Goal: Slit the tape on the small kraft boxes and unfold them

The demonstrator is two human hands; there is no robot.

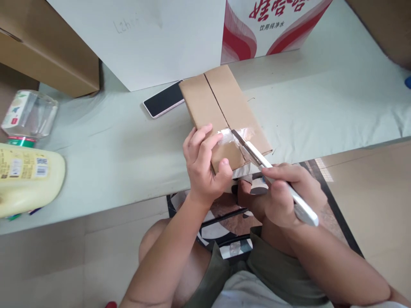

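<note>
A small brown cardboard box (208, 98) lies on the cloth-covered table, its near end at the table's front edge. Along its top runs a dark seam, crossed near the close end by a strip of clear tape (227, 136). My left hand (205, 160) grips the box's near left side, fingers on top and thumb at the near end. In my right hand (289, 192) is a white utility knife (279, 179) with its blade out. The blade tip touches or hovers just over the tape at the seam; I cannot tell which.
Behind the box lies a phone (163, 100), partly covered. A large white box (144, 42) and a red-and-white carton (257, 34) stand at the back. To the left are a clear bottle (38, 113), a yellow jug (38, 179) and a brown carton (64, 51).
</note>
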